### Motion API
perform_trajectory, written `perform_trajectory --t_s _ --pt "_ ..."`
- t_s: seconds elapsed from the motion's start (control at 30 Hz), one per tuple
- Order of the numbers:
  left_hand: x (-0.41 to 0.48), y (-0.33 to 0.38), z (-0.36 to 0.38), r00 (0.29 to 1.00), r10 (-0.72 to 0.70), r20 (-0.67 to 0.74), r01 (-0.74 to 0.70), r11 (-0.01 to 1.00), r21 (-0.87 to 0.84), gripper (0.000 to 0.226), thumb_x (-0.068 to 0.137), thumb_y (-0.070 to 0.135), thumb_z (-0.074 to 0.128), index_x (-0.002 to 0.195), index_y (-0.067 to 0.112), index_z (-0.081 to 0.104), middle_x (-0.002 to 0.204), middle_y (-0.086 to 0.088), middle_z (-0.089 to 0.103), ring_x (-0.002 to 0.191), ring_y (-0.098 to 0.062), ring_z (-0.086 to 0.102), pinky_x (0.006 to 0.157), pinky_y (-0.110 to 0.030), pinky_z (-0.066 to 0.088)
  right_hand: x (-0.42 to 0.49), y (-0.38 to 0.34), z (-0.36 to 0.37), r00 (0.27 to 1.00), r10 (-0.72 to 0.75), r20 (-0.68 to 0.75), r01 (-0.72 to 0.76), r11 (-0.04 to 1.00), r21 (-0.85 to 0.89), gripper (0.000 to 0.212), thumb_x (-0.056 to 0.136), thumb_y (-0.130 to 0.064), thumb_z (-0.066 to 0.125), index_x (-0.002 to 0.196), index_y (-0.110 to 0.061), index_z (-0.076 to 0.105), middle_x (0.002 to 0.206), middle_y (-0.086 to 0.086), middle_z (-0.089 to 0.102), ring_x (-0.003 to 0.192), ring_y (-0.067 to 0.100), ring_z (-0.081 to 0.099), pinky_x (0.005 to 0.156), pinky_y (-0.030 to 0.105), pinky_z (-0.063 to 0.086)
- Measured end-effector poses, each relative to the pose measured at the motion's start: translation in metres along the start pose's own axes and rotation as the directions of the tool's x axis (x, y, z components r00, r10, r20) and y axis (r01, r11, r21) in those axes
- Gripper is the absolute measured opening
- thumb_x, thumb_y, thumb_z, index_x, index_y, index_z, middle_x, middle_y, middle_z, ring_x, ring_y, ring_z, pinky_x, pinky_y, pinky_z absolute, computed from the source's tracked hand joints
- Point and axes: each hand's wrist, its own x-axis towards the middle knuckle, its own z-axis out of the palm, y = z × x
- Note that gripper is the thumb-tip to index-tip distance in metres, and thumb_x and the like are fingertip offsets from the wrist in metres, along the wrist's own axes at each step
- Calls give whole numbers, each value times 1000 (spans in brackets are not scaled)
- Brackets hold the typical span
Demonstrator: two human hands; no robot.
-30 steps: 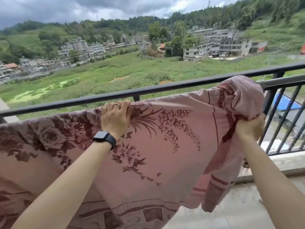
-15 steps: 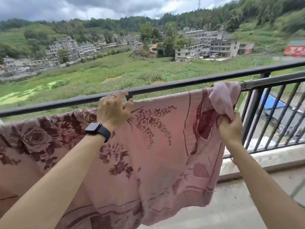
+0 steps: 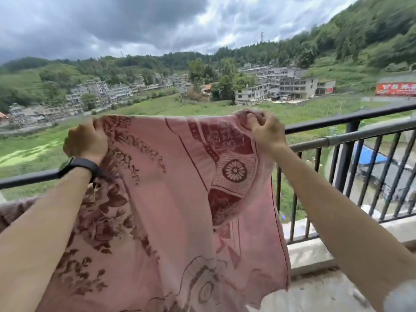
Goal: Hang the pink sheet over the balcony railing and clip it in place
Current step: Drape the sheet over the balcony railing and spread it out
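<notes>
Both hands, left hand [image 3: 86, 140] and right hand [image 3: 265, 130], pinch the top edge of the pink floral-printed cotton sheet [image 3: 180, 199], lifted above the black metal balcony railing [image 3: 346, 114]; distant red banner [image 3: 396, 89] lettering unreadable

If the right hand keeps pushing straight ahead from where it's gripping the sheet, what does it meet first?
Probably the top rail of the balcony railing, which seems just beyond the right hand clutching the pink sheet; depth is unclear, so it might pass just above.

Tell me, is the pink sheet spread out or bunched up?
Spread out. Both hands, left and right, hold the pink sheet by its top edge, stretched flat between them above the railing.
</notes>
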Motion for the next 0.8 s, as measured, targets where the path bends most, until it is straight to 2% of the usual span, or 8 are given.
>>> perform_trajectory --t_s 0.1,0.2,0.27,0.37,0.43,0.53,0.7,0.8 --pt "-4 -38 -12 979 41 199 -72 986 152 38 101 38 41 93 6 59 79 -25 57 79 -46 61 63 -43 46 -25 5 44 977 29 209 8 984 -177 61 95 -63 44 135 -18 52 120 6 64 117 27 57 94 38 45" --pt "-27 -59 -9 933 128 336 -168 981 93 39 100 43 43 102 10 64 84 -21 66 79 -39 63 62 -40 51 -93 33 82 993 -76 -96 38 937 -348 76 86 -75 43 133 -17 51 138 7 51 131 26 42 106 43 30" --pt "-41 -72 -7 941 171 291 -182 983 13 40 101 45 42 113 13 63 82 -19 68 73 -37 64 58 -43 54 -146 46 104 988 -15 -153 -11 986 -168 74 81 -74 54 125 -14 50 128 2 48 123 22 43 102 41 37" --pt "-54 -82 -10 968 178 174 -169 983 -68 39 101 45 42 114 15 63 86 -20 69 71 -37 64 58 -45 55 -189 41 130 967 206 150 -243 922 301 70 75 -66 73 120 -15 54 107 -9 62 100 9 61 90 29 53" --pt "-53 -82 -11 972 155 174 -148 988 -51 37 101 44 43 114 16 64 95 -20 70 80 -39 65 63 -44 54 -189 30 138 919 194 343 -303 904 302 39 86 -41 74 112 -17 59 98 -9 68 90 12 65 72 12 49" --pt "-55 -79 -14 958 165 235 -164 986 -22 45 96 57 39 115 23 62 94 -16 69 82 -36 64 66 -44 55 -174 11 126 965 59 256 -98 985 143 6 93 -9 57 90 -15 58 81 -4 64 71 13 61 51 9 42" --pt "-85 -40 -9 764 446 467 -507 862 7 66 86 75 43 137 33 45 120 -9 62 107 -31 57 93 -48 46 -103 -35 97 986 -154 -58 152 988 -36 15 99 -30 51 100 -16 55 74 -4 60 61 10 57 52 27 44" --pt "-93 -42 -2 686 546 481 -623 783 0 36 92 43 58 128 34 56 94 -4 68 90 -27 63 81 -41 50 -67 -48 96 980 -201 9 198 960 -200 22 101 -31 49 103 -10 55 73 -2 60 58 13 56 53 33 51"
